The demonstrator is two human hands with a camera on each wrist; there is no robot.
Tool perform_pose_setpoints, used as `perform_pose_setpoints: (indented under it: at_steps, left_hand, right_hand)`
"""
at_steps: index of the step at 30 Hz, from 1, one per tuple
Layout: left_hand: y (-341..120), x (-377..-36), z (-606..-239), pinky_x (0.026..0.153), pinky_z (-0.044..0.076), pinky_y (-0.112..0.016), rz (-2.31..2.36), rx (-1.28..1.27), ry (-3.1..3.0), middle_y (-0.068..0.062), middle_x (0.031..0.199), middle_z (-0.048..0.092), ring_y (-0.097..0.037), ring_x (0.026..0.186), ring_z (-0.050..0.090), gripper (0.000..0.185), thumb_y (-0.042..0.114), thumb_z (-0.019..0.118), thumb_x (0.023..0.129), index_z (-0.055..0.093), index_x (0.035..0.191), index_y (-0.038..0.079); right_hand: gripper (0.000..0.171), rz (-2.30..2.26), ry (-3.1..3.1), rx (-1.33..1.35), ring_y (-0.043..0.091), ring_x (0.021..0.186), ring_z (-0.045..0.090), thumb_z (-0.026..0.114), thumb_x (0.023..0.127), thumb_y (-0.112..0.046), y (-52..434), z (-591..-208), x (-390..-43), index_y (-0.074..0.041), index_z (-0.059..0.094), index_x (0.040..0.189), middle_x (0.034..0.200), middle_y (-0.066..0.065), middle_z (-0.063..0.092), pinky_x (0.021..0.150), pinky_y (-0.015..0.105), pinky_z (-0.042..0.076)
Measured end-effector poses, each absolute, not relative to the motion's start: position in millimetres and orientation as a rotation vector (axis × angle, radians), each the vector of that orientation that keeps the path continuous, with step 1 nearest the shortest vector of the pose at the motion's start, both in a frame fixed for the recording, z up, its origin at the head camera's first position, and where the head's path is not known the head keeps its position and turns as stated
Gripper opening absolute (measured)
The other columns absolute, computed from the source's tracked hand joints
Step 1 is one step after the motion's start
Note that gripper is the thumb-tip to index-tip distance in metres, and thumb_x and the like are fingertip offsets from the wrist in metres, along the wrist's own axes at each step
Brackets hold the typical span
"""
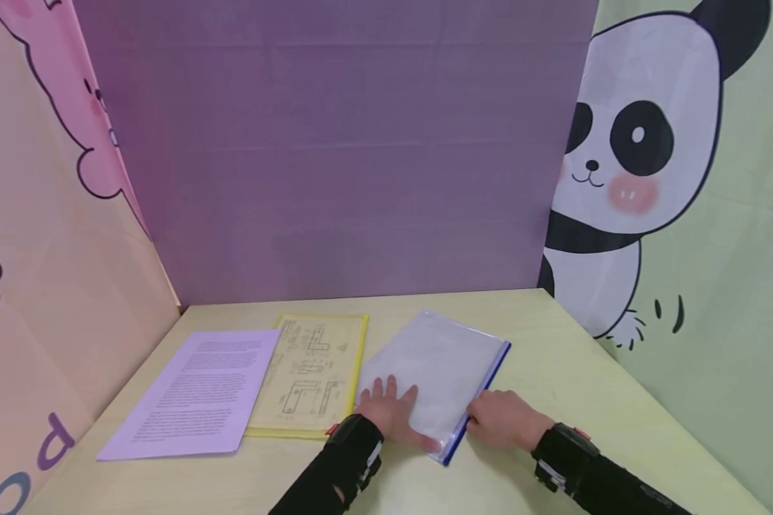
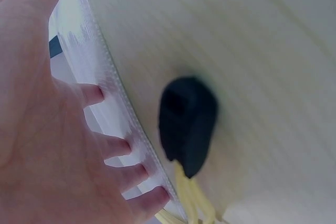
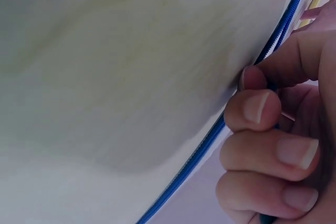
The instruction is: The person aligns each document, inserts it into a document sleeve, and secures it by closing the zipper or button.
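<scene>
A clear zipper pouch (image 1: 441,361) with white contents and a blue zipper (image 1: 499,363) along its right edge lies tilted on the table. My left hand (image 1: 389,416) rests on the pouch's lower left part, fingers spread. In the left wrist view those fingers reach over its clear seam (image 2: 118,77). At the zipper edge, my right hand (image 1: 505,420) has its fingers curled and its thumb and forefinger pinching. The right wrist view shows a dark teal piece, likely the zipper pull (image 3: 268,217), partly hidden in that grip. Blue zipper teeth (image 3: 197,156) run past the fingertips.
Left of the pouch lies a yellow-edged pouch (image 1: 312,368) showing technical drawings. A lilac printed sheet (image 1: 196,393) overlaps its left side. A black pull tab (image 2: 188,124) on yellow cords lies near my left hand. A purple backdrop (image 1: 361,164) stands behind the table.
</scene>
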State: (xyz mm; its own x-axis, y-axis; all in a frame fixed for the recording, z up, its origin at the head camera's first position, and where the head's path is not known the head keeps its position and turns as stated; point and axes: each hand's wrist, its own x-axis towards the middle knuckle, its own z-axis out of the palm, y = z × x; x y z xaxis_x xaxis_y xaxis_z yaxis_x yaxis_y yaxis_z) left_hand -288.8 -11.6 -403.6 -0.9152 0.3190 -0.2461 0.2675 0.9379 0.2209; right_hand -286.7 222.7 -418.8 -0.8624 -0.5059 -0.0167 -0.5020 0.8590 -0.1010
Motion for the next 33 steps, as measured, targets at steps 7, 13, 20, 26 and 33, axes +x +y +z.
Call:
perform_pose_setpoints:
  at_steps: [7, 13, 20, 26, 33]
  left_hand:
    - [-12, -288, -403, 0.122, 0.019, -0.055, 0.267, 0.434, 2.817, -0.020, 0.166, 0.024, -0.041, 0.152, 0.019, 0.108, 0.081, 0.070, 0.072, 0.039, 0.158, 0.023]
    - [-12, -288, -404, 0.122, 0.019, -0.056, 0.270, 0.439, 2.824, -0.020, 0.165, 0.024, -0.041, 0.152, 0.020, 0.108, 0.080, 0.071, 0.072, 0.039, 0.158, 0.023]
    - [-12, -288, -403, 0.122, 0.019, -0.055, 0.270, 0.448, 2.831, -0.020, 0.165, 0.024, -0.041, 0.152, 0.020, 0.109, 0.081, 0.070, 0.071, 0.039, 0.158, 0.023]
    - [-12, -287, -403, 0.122, 0.019, -0.056, 0.261, 0.451, 2.839, -0.020, 0.165, 0.024, -0.041, 0.152, 0.020, 0.110, 0.081, 0.070, 0.071, 0.039, 0.158, 0.023]
    - [-13, -285, -402, 0.121, 0.020, -0.056, 0.259, 0.463, 2.851, -0.021, 0.164, 0.026, -0.041, 0.151, 0.021, 0.109, 0.080, 0.072, 0.071, 0.040, 0.158, 0.022]
  right_hand:
    - [0.021, -0.134, 2.968, -0.750, 0.012, 0.063, 0.045, 0.068, 0.093, -0.019, 221, -417, -288, -0.018, 0.058, 0.075, 0.069, -0.006, 0.048, 0.060, 0.031, 0.038]
    - [0.020, -0.121, 2.973, -0.740, 0.012, 0.063, 0.045, 0.066, 0.093, -0.020, 223, -417, -290, -0.018, 0.058, 0.075, 0.070, -0.006, 0.048, 0.060, 0.031, 0.039]
    - [0.020, -0.095, 2.998, -0.720, 0.014, 0.063, 0.046, 0.066, 0.091, -0.017, 227, -414, -294, -0.016, 0.057, 0.073, 0.069, -0.004, 0.049, 0.060, 0.033, 0.039]
    - [0.020, -0.071, 3.003, -0.685, 0.015, 0.065, 0.046, 0.067, 0.091, -0.018, 227, -414, -298, -0.015, 0.058, 0.074, 0.070, -0.003, 0.049, 0.062, 0.033, 0.041]
    - [0.019, -0.081, 2.994, -0.659, 0.016, 0.065, 0.047, 0.067, 0.092, -0.017, 227, -413, -298, -0.014, 0.059, 0.075, 0.070, -0.002, 0.049, 0.062, 0.034, 0.041]
